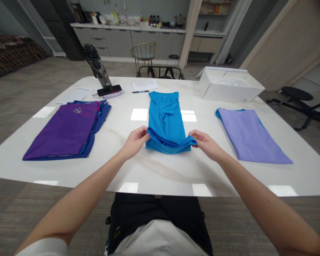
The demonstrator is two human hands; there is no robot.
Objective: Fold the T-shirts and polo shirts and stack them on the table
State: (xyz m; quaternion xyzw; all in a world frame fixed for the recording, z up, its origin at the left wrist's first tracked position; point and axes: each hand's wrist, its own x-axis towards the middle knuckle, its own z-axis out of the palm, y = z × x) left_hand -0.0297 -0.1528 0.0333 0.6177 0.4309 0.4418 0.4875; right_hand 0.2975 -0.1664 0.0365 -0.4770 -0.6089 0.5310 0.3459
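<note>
A bright blue shirt [166, 110], folded into a narrow strip, lies lengthwise on the white table [117, 142] in front of me. Its near end is lifted slightly and turned back over itself. My left hand [136, 141] pinches the left corner of that end, thumb against fingers. At the right corner, my right hand [204, 143] grips the blue edge in the same way. The cloth sags a little between both hands. The far end rests flat, with a loose crease along the middle.
Folded purple and dark blue garments [66, 129] lie stacked at left. A lavender folded garment [253, 135] rests at right, blue cloth beneath it. Behind stand a handheld vacuum [100, 69] and an opened white box [229, 87]. A pen [140, 91] lies near a printed sheet [145, 84].
</note>
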